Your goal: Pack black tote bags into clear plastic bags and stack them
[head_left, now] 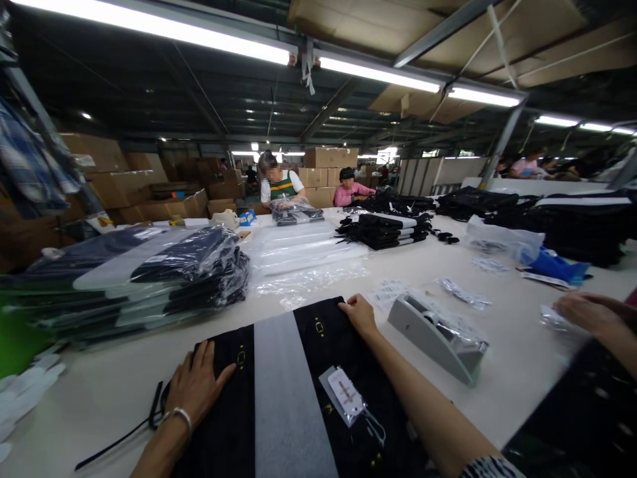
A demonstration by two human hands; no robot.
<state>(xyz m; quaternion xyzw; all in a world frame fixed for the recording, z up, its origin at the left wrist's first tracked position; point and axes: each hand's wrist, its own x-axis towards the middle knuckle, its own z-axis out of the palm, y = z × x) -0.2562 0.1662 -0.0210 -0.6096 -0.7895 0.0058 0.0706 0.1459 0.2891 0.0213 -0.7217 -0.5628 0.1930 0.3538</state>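
Observation:
A black fabric piece with a wide grey band (pixel 286 372) and small gold-coloured fittings lies flat on the table before me. My left hand (pixel 196 378), a bracelet at its wrist, rests on its left side with fingers stretched and thumb apart. At the far right corner, my right hand (pixel 359 315) has its thumb and fingers closed on the fabric edge. A white tag in a clear sleeve (pixel 344 396), with a looped string, lies on the right half. A thin black cord (pixel 117 438) trails out beside my left wrist.
A grey tape dispenser (pixel 432 335) stands right of the fabric. Plastic-wrapped dark goods (pixel 149 279) are stacked left, clear bags (pixel 303 249) behind. Black goods (pixel 383 229) lie farther back. Another person's hands (pixel 592 315) are at the right edge; two people work across the table.

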